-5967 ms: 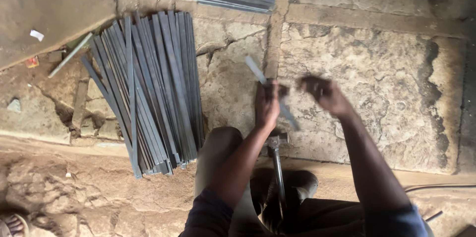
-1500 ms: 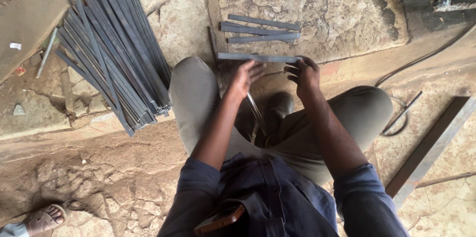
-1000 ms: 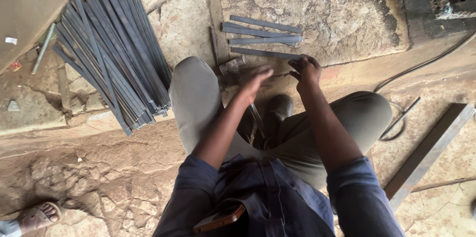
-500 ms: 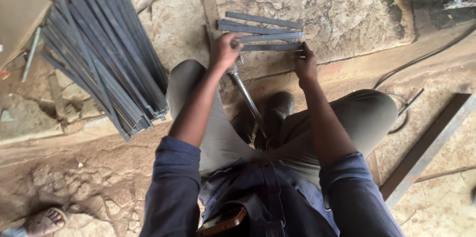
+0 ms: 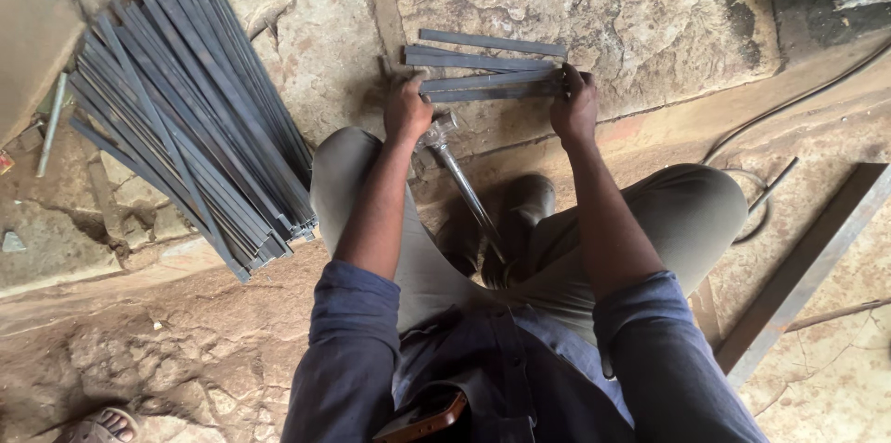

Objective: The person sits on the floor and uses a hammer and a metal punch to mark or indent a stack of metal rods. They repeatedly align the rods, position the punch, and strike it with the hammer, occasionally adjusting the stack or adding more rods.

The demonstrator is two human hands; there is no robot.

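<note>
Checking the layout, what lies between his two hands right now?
In the head view, short metal strips span the stone from left hand to right hand; a hammer lies just below.

Soft, even daylight, faint shadows, no glare; sharp centre, slight wide-angle bending at edges.

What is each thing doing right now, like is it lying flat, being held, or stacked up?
Left hand: gripping the left ends of the short strips.
Right hand: gripping their right ends.
Short metal strips: lying flat on the stone slab, roughly parallel.
Long metal strips: heaped in a loose bundle, untouched.
Hammer: lying between the knees, head towards the slab, not held.
</note>
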